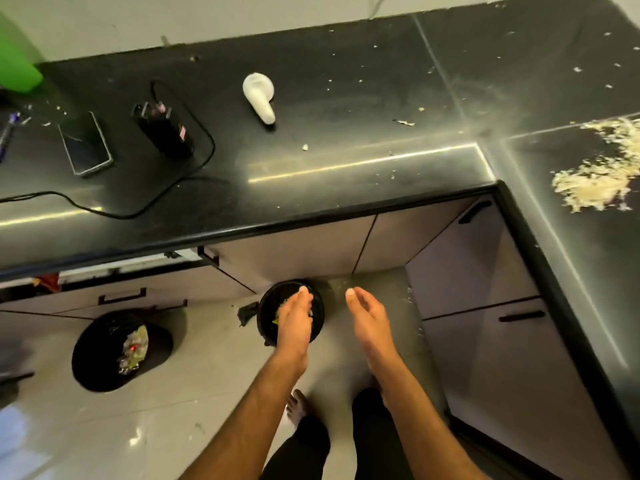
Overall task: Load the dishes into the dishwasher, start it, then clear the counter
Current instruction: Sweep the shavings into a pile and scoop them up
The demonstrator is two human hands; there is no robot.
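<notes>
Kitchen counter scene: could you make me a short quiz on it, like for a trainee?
1. True or false: the phone lies on the floor.
2. What litters the right part of the counter?
A. food scraps
B. coins
C. keys
3. Fill in: the left hand is over a black ___, while the right hand holds nothing.

Key:
1. False; it lies on the counter.
2. A, the food scraps.
3. Bowl.
</notes>
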